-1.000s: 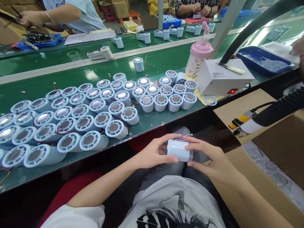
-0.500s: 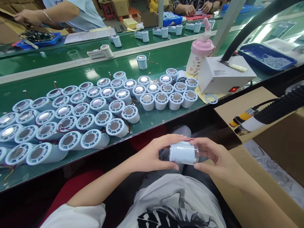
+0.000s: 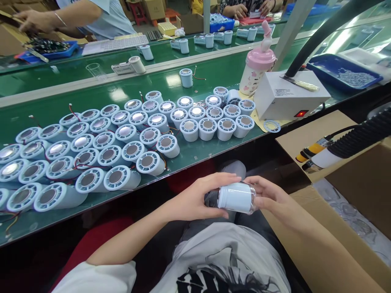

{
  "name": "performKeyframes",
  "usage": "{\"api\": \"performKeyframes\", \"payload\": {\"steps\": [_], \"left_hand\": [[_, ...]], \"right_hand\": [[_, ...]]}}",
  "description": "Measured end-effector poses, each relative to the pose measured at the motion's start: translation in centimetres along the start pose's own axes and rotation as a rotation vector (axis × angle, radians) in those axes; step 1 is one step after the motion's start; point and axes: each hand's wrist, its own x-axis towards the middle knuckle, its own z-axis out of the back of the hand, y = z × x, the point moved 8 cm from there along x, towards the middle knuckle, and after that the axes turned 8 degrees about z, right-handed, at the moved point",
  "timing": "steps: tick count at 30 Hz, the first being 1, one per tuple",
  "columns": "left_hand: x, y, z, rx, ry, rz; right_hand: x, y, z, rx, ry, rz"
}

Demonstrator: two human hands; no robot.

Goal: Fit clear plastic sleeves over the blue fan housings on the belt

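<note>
Above my lap, a light blue cylinder housing (image 3: 235, 197) lies sideways between my hands, with a clear plastic cover (image 3: 253, 200) around its right end. My left hand (image 3: 195, 197) is wrapped around the left end, thumb below and fingers over the top. At the covered end, my right hand (image 3: 271, 195) pinches with its thumb and bent fingers. Several similar blue housings (image 3: 110, 155) stand in rows on the green bench, silver discs facing up and thin wires between some of them.
A white box (image 3: 290, 95) with a lit red switch sits beside a pink-lidded cup (image 3: 258, 71). To my right are a ribbed black hose (image 3: 360, 138) and an open carton (image 3: 305, 219) of clear plastic pieces. A single housing (image 3: 186, 78) stands on the green belt; co-workers sit beyond.
My right thumb and fingers have closed in on the covered end. The red wire on top of the held housing no longer shows. The lone housing on the belt has shifted slightly right.
</note>
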Motion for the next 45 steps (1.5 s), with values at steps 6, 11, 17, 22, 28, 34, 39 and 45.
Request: {"api": "performKeyframes", "payload": {"steps": [6,11,17,22,28,34,39,45], "left_hand": [[0.0,0.1,-0.1,-0.029,0.012,0.002],[0.2,0.2,-0.3,-0.060,0.029,-0.010],[0.1,0.7,-0.6,-0.131,-0.023,0.063],[-0.1,1.7,-0.7,-0.247,-0.036,0.255],[-0.3,2.4,-1.5,-0.442,0.049,0.427],[-0.1,0.7,-1.2,-0.324,0.083,0.308],[-0.4,1.5,-2.1,-0.440,0.150,0.374],[-0.3,2.4,-2.8,-0.465,0.199,0.422]], "right_hand": [[0.0,-1.1,-0.3,0.110,-0.028,-0.120],[0.0,-1.6,-1.1,0.181,0.022,-0.183],[-0.4,-3.1,-1.8,0.205,0.047,-0.358],[-0.4,-0.8,1.1,-0.337,-0.163,-0.002],[-3.0,4.1,-2.3,-0.879,0.051,0.820],[-1.8,1.5,0.1,-0.298,-0.017,0.322],[-1.8,1.4,0.4,-0.369,-0.042,0.350],[-1.4,0.3,0.8,-0.204,-0.083,0.166]]}}
